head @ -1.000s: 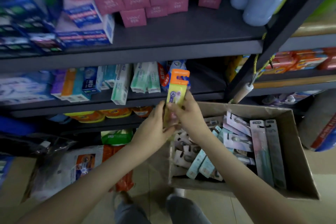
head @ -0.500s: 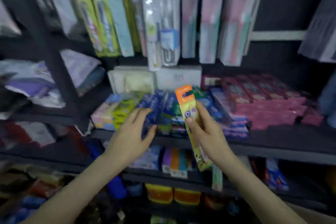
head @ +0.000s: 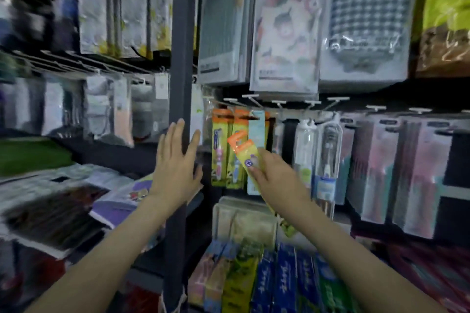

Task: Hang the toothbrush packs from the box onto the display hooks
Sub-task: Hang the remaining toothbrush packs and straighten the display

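Observation:
My right hand (head: 274, 178) grips a yellow toothbrush pack with an orange hanger tab (head: 241, 150), held tilted with the tab pointing up and left. The tab is just in front of matching yellow-orange packs (head: 226, 150) that hang from the white display hooks (head: 279, 104). My left hand (head: 175, 168) is raised with fingers spread and holds nothing, in front of the dark upright shelf post (head: 183, 46). The box is out of view.
Several clear and pink toothbrush packs (head: 376, 168) hang to the right on the same hook row. Bagged goods (head: 284, 25) hang above. Toothpaste boxes (head: 284, 279) and a clear container (head: 244, 221) sit on the shelf below.
The view has swung up from the box to the hook rows. My right hand has carried the pack up and right towards the hanging packs; my left hand let go of it and rose by the post.

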{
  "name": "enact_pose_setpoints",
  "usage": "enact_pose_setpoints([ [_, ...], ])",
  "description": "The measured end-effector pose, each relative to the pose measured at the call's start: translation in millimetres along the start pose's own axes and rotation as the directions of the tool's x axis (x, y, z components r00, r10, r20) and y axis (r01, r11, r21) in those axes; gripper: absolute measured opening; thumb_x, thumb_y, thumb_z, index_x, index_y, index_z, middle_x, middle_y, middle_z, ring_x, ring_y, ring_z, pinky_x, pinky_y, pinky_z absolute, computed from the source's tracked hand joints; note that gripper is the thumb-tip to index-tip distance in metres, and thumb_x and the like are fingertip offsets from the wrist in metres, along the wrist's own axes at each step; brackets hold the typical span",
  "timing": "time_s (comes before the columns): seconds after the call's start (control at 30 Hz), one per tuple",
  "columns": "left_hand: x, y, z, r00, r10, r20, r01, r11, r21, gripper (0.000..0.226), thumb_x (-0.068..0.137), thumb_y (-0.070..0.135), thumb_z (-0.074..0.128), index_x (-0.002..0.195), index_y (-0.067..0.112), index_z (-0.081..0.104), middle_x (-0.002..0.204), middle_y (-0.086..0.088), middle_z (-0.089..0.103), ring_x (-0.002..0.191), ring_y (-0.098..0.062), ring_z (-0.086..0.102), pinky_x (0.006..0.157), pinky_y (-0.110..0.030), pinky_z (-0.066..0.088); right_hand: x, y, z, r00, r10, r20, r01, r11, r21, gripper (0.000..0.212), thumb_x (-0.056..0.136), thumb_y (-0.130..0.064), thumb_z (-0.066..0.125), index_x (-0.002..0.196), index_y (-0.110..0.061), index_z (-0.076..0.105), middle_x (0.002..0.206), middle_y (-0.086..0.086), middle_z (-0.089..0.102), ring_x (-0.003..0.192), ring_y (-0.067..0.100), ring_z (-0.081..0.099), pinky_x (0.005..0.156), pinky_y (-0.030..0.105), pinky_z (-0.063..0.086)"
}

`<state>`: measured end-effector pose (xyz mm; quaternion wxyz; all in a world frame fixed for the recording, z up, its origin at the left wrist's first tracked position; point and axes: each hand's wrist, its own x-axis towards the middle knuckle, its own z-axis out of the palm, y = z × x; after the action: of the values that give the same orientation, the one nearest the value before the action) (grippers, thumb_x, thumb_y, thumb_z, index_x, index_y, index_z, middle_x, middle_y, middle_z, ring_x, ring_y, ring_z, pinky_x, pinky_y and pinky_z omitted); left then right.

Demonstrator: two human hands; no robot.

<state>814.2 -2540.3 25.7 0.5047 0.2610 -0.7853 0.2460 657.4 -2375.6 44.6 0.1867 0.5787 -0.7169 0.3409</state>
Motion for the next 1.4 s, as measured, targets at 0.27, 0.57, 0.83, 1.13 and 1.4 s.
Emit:
enact_pose_setpoints([
  [0.27,4.0,2.2,20.9,0.986,-0.008,-0.168,0.017,0.999,0.052,0.052,0.079,0.016,0.051,0.129,0.000,0.050,0.149,-0.026,0.021,0.138,-0.043,0.022,0.111,-0.057,0.027,75.3,-15.0,28.9,0.997,0.017,-0.072,-0.035,0.968,-0.250,0.045,0.103,-0.031,0.035,0.141,-0.008,0.029,0.124,0.011,0.053,0.106,0.028,0.057,0.070,0.034,0.045],
  [0.57,2.8,-2.4,30.7,0.971,-0.005,-0.240,0.011,1.000,0.021,0.042,0.078,0.007,0.054,0.119,-0.002,0.059,0.149,-0.023,0.023,0.139,-0.041,0.023,0.112,-0.053,0.029,101.5,-23.0,69.8,0.941,0.274,-0.197,-0.250,0.959,0.137,0.046,0.101,-0.025,0.042,0.137,0.001,0.032,0.116,0.017,0.057,0.103,0.035,0.059,0.076,0.042,0.049],
  [0.83,3.5,-5.7,34.5,0.966,-0.023,-0.259,0.029,0.999,0.018,0.045,0.077,-0.001,0.052,0.121,-0.001,0.060,0.148,-0.022,0.024,0.138,-0.040,0.025,0.109,-0.054,0.034,102.2,-22.8,80.5,0.915,0.371,-0.160,-0.358,0.928,0.104,0.062,0.101,-0.029,0.043,0.148,-0.001,0.013,0.137,0.017,0.047,0.112,0.036,0.055,0.079,0.040,0.045],
  [1.13,-62.5,61.2,15.3,0.982,-0.099,-0.162,0.065,0.977,-0.203,0.035,0.095,0.017,0.050,0.128,0.005,0.053,0.146,-0.027,0.034,0.135,-0.040,0.026,0.112,-0.052,0.020,-107.0,31.9,42.1,0.979,0.181,-0.094,-0.171,0.980,0.105,0.054,0.099,-0.024,0.046,0.149,-0.022,0.025,0.136,0.000,0.047,0.102,0.012,0.054,0.078,0.035,0.052],
  [1.4,-259.6,308.7,-42.1,0.696,0.454,0.556,0.252,0.570,-0.782,0.039,0.099,0.030,0.045,0.135,0.015,0.050,0.133,-0.003,0.052,0.123,-0.017,0.045,0.094,-0.032,0.045,-415.6,165.2,-43.5,0.772,0.617,0.153,-0.597,0.786,-0.162,0.048,0.094,-0.013,0.055,0.139,-0.008,0.042,0.127,0.012,0.055,0.103,0.031,0.060,0.085,0.032,0.041],
])
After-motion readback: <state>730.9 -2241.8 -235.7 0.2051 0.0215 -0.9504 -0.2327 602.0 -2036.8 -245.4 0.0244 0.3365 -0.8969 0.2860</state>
